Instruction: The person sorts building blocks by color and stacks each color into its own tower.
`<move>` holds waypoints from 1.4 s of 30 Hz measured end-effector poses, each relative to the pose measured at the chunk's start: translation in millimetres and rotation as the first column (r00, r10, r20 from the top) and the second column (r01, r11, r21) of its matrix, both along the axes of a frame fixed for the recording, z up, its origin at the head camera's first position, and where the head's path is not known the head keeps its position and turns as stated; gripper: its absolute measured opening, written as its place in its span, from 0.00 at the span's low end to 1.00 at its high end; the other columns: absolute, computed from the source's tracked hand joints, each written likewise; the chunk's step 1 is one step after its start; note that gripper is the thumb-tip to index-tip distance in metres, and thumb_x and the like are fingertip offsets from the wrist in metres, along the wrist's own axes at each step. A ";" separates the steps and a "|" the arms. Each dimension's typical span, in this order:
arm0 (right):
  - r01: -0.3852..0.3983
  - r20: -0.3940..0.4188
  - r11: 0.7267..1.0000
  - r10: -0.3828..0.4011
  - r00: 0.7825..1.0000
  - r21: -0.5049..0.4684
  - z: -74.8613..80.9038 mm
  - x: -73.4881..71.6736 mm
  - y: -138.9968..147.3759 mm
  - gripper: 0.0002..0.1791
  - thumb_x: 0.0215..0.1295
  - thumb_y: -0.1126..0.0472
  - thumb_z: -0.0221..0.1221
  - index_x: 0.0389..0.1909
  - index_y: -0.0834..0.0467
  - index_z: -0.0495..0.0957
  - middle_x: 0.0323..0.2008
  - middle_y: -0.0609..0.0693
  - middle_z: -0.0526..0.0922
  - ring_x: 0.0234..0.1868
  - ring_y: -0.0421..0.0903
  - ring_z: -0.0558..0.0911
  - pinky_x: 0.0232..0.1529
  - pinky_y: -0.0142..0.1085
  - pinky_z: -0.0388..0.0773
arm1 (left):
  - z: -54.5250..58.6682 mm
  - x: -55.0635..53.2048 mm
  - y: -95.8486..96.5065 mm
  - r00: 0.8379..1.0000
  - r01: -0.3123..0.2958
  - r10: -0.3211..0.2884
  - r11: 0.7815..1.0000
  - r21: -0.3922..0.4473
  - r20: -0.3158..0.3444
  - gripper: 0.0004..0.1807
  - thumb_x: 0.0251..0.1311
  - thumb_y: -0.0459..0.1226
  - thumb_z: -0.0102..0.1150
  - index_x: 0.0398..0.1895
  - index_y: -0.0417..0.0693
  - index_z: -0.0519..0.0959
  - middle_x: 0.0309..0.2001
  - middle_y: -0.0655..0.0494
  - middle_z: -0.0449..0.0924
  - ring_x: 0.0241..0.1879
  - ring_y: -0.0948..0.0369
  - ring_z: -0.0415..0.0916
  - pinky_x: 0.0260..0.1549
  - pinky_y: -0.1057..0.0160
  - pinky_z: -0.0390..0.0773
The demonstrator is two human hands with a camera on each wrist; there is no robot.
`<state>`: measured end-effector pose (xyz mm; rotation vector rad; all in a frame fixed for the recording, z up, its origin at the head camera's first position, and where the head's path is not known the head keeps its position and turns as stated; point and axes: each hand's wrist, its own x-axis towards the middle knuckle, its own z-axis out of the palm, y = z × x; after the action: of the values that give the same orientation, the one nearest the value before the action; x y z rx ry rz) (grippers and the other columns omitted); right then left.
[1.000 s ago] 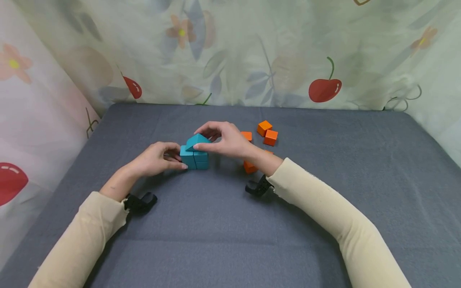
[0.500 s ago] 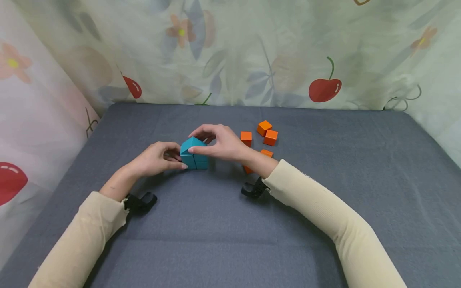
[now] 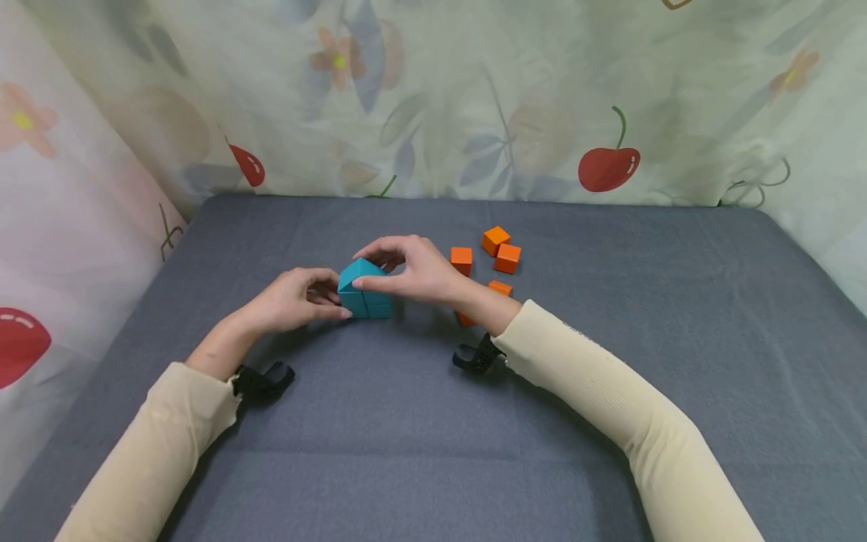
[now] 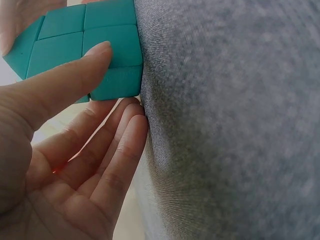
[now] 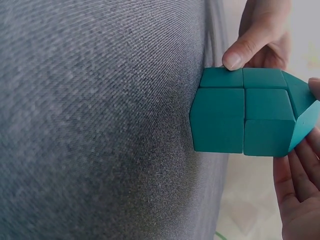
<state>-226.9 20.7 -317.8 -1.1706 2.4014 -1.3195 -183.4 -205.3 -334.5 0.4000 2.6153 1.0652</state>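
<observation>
A small stack of teal wooden blocks (image 3: 375,307) stands on the grey cloth, left of centre in the head view. On top lies a teal triangular block (image 3: 359,272), its slopes forming a roof. My right hand (image 3: 421,271) pinches this roof piece, thumb in front and fingers behind. Low on the stack's left side, my left hand (image 3: 294,301) holds the blocks between thumb and fingers. The left wrist view shows that thumb (image 4: 97,55) pressed on one face. From the right wrist, the stacked blocks (image 5: 217,120) appear in two tiers with close seams.
Several orange cubes (image 3: 507,258) lie loosely to the right of the stack, one partly covered by my right forearm. Behind the grey-covered table (image 3: 420,467) hangs a floral curtain (image 3: 447,90), and another closes off the left side.
Over the last second my right hand has moved left and slightly down, bringing the triangular block into line with the stack. My left hand stays in place.
</observation>
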 end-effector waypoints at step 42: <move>0.176 0.044 0.984 -0.174 0.984 -0.023 6.3 6.1 77.1 0.19 0.65 0.54 0.60 0.55 0.54 0.77 0.51 0.49 0.81 0.52 0.41 0.78 0.54 0.38 0.74 | 37.1 24.2 54.3 0.886 -0.160 0.202 0.978 0.135 -0.418 0.44 0.50 0.49 0.71 0.69 0.45 0.62 0.67 0.47 0.62 0.67 0.49 0.57 0.64 0.43 0.59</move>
<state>-220.8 97.8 -311.5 -0.9454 2.5126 -1.4146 -159.2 -151.0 -297.4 0.4641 3.0483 1.2944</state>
